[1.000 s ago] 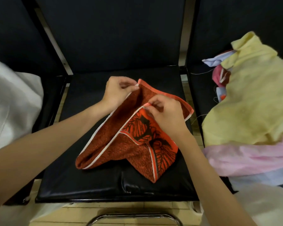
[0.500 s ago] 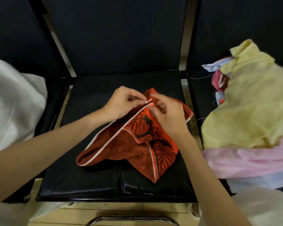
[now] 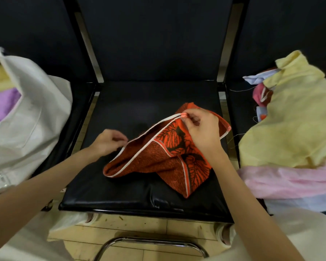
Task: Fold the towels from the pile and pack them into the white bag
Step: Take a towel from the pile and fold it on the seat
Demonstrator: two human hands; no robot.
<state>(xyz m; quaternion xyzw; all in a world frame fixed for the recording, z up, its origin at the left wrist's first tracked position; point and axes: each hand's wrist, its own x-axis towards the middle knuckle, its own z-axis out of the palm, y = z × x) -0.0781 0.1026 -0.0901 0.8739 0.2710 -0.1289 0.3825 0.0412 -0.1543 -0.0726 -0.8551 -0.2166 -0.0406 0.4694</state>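
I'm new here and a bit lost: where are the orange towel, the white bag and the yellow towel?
orange towel [image 3: 154, 159]: head view, speckled middle.
white bag [image 3: 36, 117]: head view, front wall.
yellow towel [image 3: 294, 117]: head view, broad top.

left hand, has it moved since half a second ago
Yes. The left hand has slid down the towel edge, away from the right hand, toward the seat's front-left.

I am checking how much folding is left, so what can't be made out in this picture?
- How many towels the pile holds: head view, the yellow towel covers them and the right edge cuts it off.
- How full the white bag is: its wall hides the inside; the left edge crops it.
- Whether the left hand grips the orange towel: blurred.
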